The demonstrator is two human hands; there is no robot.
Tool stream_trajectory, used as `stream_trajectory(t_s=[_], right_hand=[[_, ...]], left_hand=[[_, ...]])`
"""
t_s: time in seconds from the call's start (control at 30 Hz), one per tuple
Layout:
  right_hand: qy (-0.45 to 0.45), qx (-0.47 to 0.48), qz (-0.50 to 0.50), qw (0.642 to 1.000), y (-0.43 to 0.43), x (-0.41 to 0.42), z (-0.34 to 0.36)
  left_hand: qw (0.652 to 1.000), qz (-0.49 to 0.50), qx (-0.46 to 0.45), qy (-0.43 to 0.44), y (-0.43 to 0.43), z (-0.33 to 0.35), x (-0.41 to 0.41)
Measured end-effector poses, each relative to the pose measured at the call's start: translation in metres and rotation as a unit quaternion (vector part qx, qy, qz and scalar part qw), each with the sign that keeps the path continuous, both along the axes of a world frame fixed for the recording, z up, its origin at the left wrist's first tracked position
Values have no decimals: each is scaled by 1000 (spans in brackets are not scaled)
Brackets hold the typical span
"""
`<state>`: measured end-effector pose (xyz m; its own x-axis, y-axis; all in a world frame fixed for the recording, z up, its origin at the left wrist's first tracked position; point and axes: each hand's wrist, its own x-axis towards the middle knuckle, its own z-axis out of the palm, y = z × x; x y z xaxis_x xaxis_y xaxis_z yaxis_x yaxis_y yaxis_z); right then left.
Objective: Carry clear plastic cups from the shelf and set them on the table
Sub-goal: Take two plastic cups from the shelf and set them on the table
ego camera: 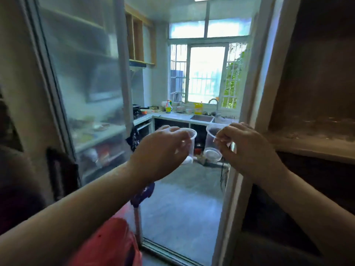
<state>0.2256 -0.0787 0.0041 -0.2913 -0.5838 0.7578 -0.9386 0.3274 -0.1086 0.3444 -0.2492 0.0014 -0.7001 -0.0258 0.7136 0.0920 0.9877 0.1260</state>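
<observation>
Both arms are stretched out at chest height in front of a kitchen doorway. My left hand (163, 148) grips a clear plastic cup (190, 139) by its rim and side, the cup tilted to the right. My right hand (244, 146) pinches a second clear plastic cup (211, 144) at the rim, its base hanging lower and toward the left. The two cups are close together but apart. No table is in view.
A sliding glass door (84, 89) stands on the left, with blurred shelves showing in it. A dark wooden shelf unit (315, 135) fills the right. Ahead lie the kitchen floor (182, 204), a counter with sink (201, 118), bottles and a window. A red plastic bag (107, 242) hangs low left.
</observation>
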Motion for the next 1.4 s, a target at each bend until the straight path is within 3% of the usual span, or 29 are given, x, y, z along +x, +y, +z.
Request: stream_trajectory(t_s=[0.37, 0.63, 0.9, 1.4], right_hand=[[6, 37, 267, 963, -206, 201, -28], [-7, 64, 397, 916, -301, 301, -34], [16, 98, 453, 886, -391, 324, -59], [3, 113, 522, 845, -581, 265, -74]], left_hand=[[971, 236, 17, -42, -137, -26, 267], [925, 377, 36, -35, -183, -40, 386], [884, 460, 57, -58, -235, -59, 418], [840, 535, 71, -57, -389, -69, 375]])
